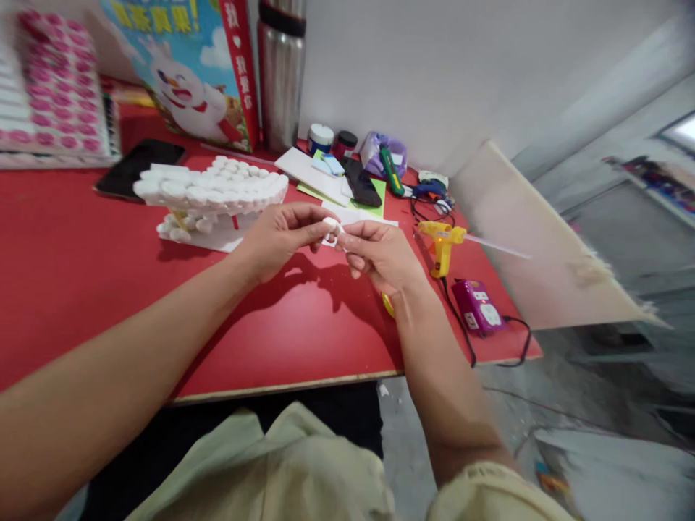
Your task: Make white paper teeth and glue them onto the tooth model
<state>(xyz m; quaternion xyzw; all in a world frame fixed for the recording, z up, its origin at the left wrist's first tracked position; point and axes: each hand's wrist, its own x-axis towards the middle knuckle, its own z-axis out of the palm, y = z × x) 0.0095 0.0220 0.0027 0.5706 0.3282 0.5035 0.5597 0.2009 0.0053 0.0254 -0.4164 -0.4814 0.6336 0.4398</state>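
My left hand (285, 235) pinches a small rounded white piece (329, 226) between thumb and fingertips, above the red table. From the other side my right hand (380, 253) meets it, its thumb and fingers also closed on the white piece. Its exact kind is too small to make out, and fingertips hide part of it. Just left of and behind my left hand stands a white model (211, 188) built of many rounded white pieces on a white base. Behind my hands lie white and green sheets (312, 174).
On the right are a yellow hot glue gun (442, 242) with a glue stick, a purple power socket (481, 307) and its cords. Farther back stand a steel flask (281, 79), a printed box (190, 72), small jars (320, 137), a green cutter (391, 170) and a black phone (138, 166).
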